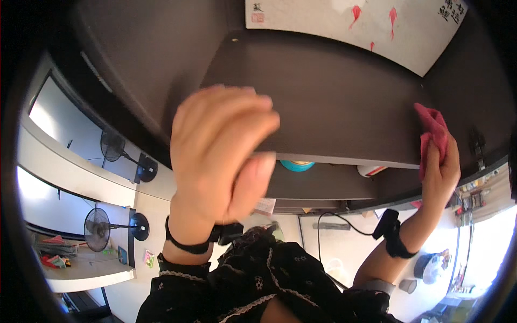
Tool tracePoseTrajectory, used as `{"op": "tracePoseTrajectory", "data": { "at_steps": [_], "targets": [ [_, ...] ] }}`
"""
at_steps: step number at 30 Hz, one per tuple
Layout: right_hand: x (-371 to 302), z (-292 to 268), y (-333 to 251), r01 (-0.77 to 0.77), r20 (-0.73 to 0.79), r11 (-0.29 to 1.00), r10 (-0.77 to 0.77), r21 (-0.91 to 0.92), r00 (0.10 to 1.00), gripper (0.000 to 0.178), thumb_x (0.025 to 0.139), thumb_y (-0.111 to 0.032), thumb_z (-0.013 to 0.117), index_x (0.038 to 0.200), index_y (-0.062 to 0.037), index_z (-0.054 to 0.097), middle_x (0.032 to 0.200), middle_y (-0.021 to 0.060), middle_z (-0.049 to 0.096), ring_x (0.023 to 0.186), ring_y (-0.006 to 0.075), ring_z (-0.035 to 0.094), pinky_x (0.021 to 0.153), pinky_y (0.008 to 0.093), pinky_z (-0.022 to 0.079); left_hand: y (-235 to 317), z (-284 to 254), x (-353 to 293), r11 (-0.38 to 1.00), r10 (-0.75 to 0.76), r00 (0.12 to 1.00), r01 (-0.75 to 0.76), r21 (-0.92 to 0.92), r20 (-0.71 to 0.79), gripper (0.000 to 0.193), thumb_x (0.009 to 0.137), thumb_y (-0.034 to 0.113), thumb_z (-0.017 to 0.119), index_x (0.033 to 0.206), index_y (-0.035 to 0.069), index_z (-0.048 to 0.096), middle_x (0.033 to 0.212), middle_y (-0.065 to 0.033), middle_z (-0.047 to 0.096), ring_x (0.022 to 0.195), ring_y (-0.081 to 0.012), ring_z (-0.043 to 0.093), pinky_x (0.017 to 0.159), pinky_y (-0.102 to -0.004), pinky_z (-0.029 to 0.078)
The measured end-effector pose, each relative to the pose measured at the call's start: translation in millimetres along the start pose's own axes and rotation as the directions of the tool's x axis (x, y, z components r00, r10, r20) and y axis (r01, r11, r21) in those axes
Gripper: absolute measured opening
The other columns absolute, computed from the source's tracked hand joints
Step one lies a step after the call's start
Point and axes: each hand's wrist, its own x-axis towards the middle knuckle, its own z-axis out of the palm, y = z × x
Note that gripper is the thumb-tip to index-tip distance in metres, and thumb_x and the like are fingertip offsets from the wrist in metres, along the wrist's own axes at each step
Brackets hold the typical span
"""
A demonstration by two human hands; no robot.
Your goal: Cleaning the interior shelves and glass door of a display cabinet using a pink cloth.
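Note:
My right hand [444,167] grips a crumpled dark pink cloth [436,132] at the right front end of a dark brown shelf [323,102]. Part of the cloth sticks up above my fingers and lies against the shelf board. In front of the shelf's left side, close to the camera, my left hand [221,151] is raised and slightly blurred. Its fingers bend loosely, with the thumb apart from them, and nothing shows in it. Each wrist wears a black band with a small black device.
A pale panel with red fish [355,19] leans at the back of the shelf. On the level below are a turquoise round object [297,165] and a white and red container [371,170]. A standing fan [139,226] is on the left, with its reflection in a mirror. A black cable [320,237] hangs near my right arm.

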Motion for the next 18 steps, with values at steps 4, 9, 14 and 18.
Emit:
{"op": "tracePoseTrajectory", "data": {
  "at_steps": [4, 9, 14, 18],
  "targets": [
    [-6, 13, 2, -0.035, -0.061, 0.994, 0.029, -0.100, 0.998, 0.026, 0.086, -0.013, 0.059, 0.110, -0.0029, 0.067, 0.107, 0.0163, 0.068, 0.101, 0.0308, 0.065, 0.089, 0.0379, 0.049, -3, 23, 6, 0.964, -0.073, 0.994, 0.050, 0.260, 0.077, 0.040, 0.097, 0.034, 0.042, 0.098, 0.003, 0.067, 0.106, -0.0144, 0.067, 0.099, -0.0317, 0.062, 0.088, -0.0402, 0.045],
    [-14, 36, -63, 0.418, 0.006, 0.907, -0.418, -0.042, 0.908, 0.029, 0.072, -0.011, 0.056, 0.097, -0.0015, 0.067, 0.102, 0.0144, 0.069, 0.097, 0.0309, 0.065, 0.091, 0.0437, 0.048, 0, 31, 9, 0.944, -0.169, 0.985, 0.149, 0.293, 0.044, 0.041, 0.100, 0.035, 0.042, 0.098, 0.004, 0.068, 0.103, -0.0133, 0.068, 0.098, -0.0317, 0.063, 0.086, -0.0373, 0.047],
    [-29, 81, -142, 0.526, -0.130, 0.840, -0.511, 0.134, 0.850, 0.036, 0.062, -0.014, 0.062, 0.096, -0.0056, 0.068, 0.098, 0.0095, 0.068, 0.092, 0.0332, 0.064, 0.083, 0.0395, 0.049, -1, 26, 6, 0.948, -0.225, 0.970, 0.195, 0.253, 0.096, 0.037, 0.101, 0.030, 0.044, 0.103, 0.003, 0.068, 0.105, -0.0130, 0.068, 0.100, -0.0308, 0.063, 0.088, -0.0361, 0.047],
    [-29, 84, -142, 0.529, -0.134, 0.821, -0.511, 0.214, 0.849, 0.034, 0.064, -0.014, 0.063, 0.096, -0.0043, 0.068, 0.097, 0.0112, 0.068, 0.089, 0.0331, 0.064, 0.082, 0.0395, 0.050, 3, 23, 4, 0.930, -0.316, 0.941, 0.281, 0.237, 0.123, 0.036, 0.099, 0.036, 0.048, 0.106, 0.006, 0.069, 0.107, -0.0110, 0.068, 0.101, -0.0298, 0.063, 0.089, -0.0347, 0.046]
  ]
}}
